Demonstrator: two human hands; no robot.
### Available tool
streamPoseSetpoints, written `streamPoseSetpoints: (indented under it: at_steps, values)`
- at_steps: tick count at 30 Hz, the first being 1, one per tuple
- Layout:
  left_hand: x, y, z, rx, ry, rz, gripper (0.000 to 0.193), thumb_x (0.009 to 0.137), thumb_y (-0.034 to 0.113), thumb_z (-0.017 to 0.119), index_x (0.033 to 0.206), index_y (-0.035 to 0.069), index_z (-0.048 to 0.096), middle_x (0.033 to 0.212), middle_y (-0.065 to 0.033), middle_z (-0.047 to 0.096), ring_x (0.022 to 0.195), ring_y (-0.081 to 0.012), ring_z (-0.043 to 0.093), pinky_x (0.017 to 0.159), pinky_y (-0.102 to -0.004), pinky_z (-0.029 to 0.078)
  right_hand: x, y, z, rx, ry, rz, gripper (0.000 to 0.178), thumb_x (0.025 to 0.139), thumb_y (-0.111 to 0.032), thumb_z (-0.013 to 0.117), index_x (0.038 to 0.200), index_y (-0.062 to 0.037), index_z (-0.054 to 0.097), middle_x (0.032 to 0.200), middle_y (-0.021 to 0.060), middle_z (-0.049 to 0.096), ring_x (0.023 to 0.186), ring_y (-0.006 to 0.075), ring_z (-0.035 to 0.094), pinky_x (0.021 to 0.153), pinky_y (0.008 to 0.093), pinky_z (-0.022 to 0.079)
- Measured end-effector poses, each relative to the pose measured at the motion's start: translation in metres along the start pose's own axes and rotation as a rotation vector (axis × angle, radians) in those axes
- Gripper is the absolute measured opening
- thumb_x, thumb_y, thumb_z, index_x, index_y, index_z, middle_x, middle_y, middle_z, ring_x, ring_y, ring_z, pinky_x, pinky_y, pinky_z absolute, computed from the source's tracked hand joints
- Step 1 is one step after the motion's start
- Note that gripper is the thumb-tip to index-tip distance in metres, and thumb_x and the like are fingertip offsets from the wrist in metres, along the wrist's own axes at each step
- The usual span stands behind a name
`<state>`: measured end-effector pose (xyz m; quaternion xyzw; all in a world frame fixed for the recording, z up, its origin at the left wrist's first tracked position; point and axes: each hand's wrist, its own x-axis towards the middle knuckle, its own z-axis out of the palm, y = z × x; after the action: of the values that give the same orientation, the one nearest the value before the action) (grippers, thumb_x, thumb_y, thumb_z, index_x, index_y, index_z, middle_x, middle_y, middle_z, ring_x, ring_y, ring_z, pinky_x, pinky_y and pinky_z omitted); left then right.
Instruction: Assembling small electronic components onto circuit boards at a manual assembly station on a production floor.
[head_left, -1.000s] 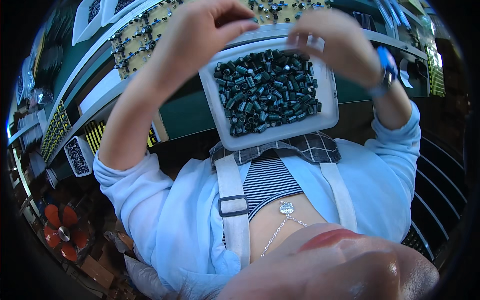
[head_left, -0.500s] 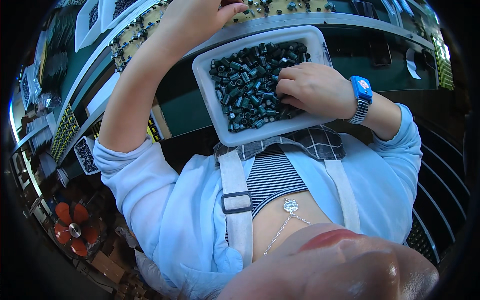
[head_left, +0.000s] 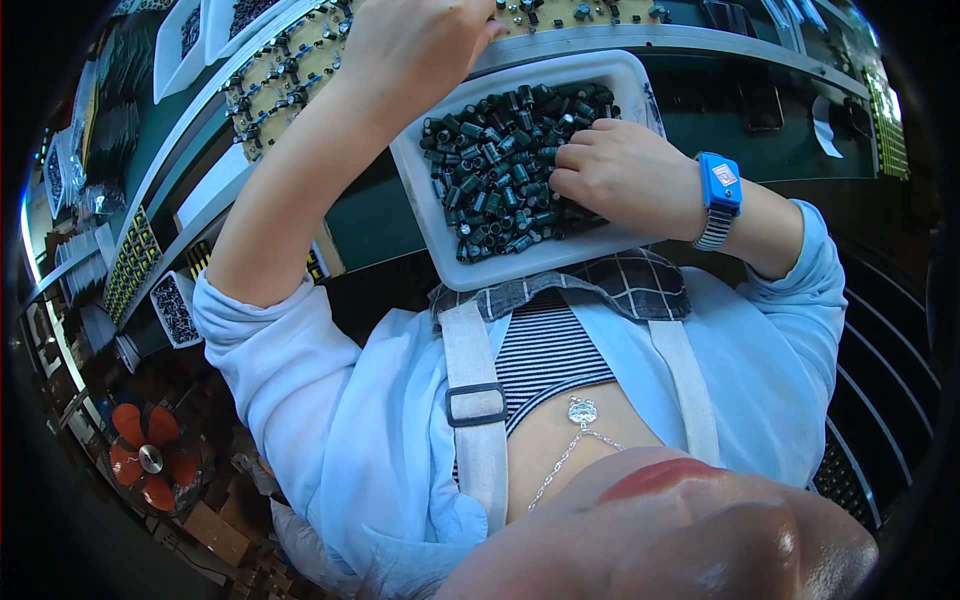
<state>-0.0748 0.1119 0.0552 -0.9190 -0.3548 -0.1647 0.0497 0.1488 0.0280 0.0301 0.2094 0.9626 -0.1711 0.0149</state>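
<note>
A white plastic tray [head_left: 430, 222] full of dark green cylindrical capacitors [head_left: 500, 165] stands in front of my chest. My right hand [head_left: 628, 178] is over its right side, with the fingers curled together among the parts; whatever they hold is hidden under the hand. Beyond the tray, my left hand [head_left: 425, 45] reaches over the row of tan circuit boards [head_left: 575, 14] set with small components. Its fingers are drawn together and bent away from me, so their tips and anything between them are out of sight.
A metal rail [head_left: 690, 40] runs between the boards and the tray. White bins [head_left: 178, 50] of small parts stand at the far left, above a smaller bin [head_left: 175, 310]. A dark phone-like object [head_left: 762, 106] lies at the right. An orange-bladed fan [head_left: 150, 458] is at the lower left.
My left hand and forearm have shifted right along the boards, showing more of the board on the left. My right hand has stayed in the tray, its fingers slightly more curled.
</note>
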Motion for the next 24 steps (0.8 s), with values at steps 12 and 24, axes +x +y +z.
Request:
streamPoseSetpoints:
  at_steps: [12, 24]
  values:
    - [-0.027, 0.015, -0.02, -0.343, -0.126, 0.009, 0.021, 0.084, 0.019, 0.069, 0.1, 0.006, 0.068, 0.094, -0.0079, 0.063, 0.083, -0.0257, 0.062, 0.071, -0.0369, 0.051, 0.002, -0.001, -0.008, -0.07, -0.078, -0.016, 0.013, 0.081, -0.012, 0.066, 0.094, -0.0074, 0.063, 0.09, 0.0058, 0.064, 0.09, 0.0224, 0.063, 0.083, 0.0353, 0.05]
    - [-0.062, 0.08, -0.015, -0.278, -0.404, 0.25, 0.012, 0.079, 0.013, 0.062, 0.09, 0.008, 0.067, 0.094, -0.0046, 0.061, 0.093, -0.0191, 0.058, 0.081, -0.0307, 0.046, 0.013, 0.073, -0.065, 0.66, 0.779, 0.355, 0.015, 0.097, -0.014, 0.057, 0.107, -0.003, 0.061, 0.088, 0.0044, 0.067, 0.081, 0.0155, 0.066, 0.07, 0.0276, 0.051]
